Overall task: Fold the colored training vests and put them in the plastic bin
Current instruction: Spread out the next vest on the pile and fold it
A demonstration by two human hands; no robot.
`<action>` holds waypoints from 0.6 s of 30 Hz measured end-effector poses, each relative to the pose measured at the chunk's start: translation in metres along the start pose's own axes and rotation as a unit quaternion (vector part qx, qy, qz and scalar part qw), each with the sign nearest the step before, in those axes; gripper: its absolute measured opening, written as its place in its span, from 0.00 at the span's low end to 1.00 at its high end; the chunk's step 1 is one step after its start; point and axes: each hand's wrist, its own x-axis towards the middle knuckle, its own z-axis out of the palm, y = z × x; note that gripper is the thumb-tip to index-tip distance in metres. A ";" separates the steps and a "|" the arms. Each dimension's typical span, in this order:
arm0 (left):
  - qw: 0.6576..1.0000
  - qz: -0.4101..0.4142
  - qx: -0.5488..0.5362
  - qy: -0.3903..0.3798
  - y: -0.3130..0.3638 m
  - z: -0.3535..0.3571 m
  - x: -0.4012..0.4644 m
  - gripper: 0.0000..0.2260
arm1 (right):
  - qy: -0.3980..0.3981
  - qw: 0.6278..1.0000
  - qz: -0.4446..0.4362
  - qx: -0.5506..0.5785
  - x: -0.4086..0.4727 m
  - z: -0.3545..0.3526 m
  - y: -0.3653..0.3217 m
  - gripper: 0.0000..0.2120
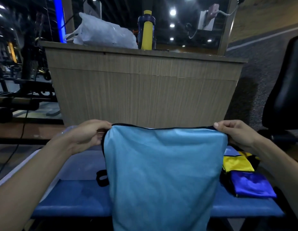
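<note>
A light blue training vest with black trim hangs spread out above a blue padded bench. My left hand pinches its top left corner and my right hand pinches its top right corner. A black strap loop shows at the vest's left edge. On the bench at the right lie a yellow vest and a dark blue vest. A clear plastic bin sits on the bench at the left, partly hidden behind my left forearm and the vest.
A wooden counter stands right behind the bench, with a white plastic bag and a yellow and blue bottle on top. A black office chair is at the right. Gym equipment and cables fill the left.
</note>
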 end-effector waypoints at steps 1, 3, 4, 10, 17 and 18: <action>1.000 0.008 -0.018 0.012 -0.003 0.004 0.001 0.10 | 0.001 1.000 0.001 0.010 0.000 0.002 0.003 0.33; 0.998 0.042 -0.030 0.027 -0.009 0.010 0.002 0.10 | 0.009 0.999 -0.001 0.031 0.001 0.007 0.008 0.37; 0.997 0.066 -0.021 0.034 -0.011 0.011 0.003 0.10 | 0.014 0.999 -0.003 0.039 0.001 0.009 0.011 0.39; 0.965 0.204 0.140 0.084 -0.015 -0.005 0.004 0.07 | 0.039 0.997 -0.038 0.047 -0.003 0.017 0.016 0.37; 0.948 0.224 0.201 0.104 -0.010 -0.020 0.008 0.09 | -0.082 0.996 -0.035 -0.029 -0.014 0.021 0.003 0.17; 0.946 0.225 0.209 0.107 -0.008 -0.021 0.009 0.09 | -0.095 0.994 -0.034 -0.048 -0.014 0.023 0.002 0.14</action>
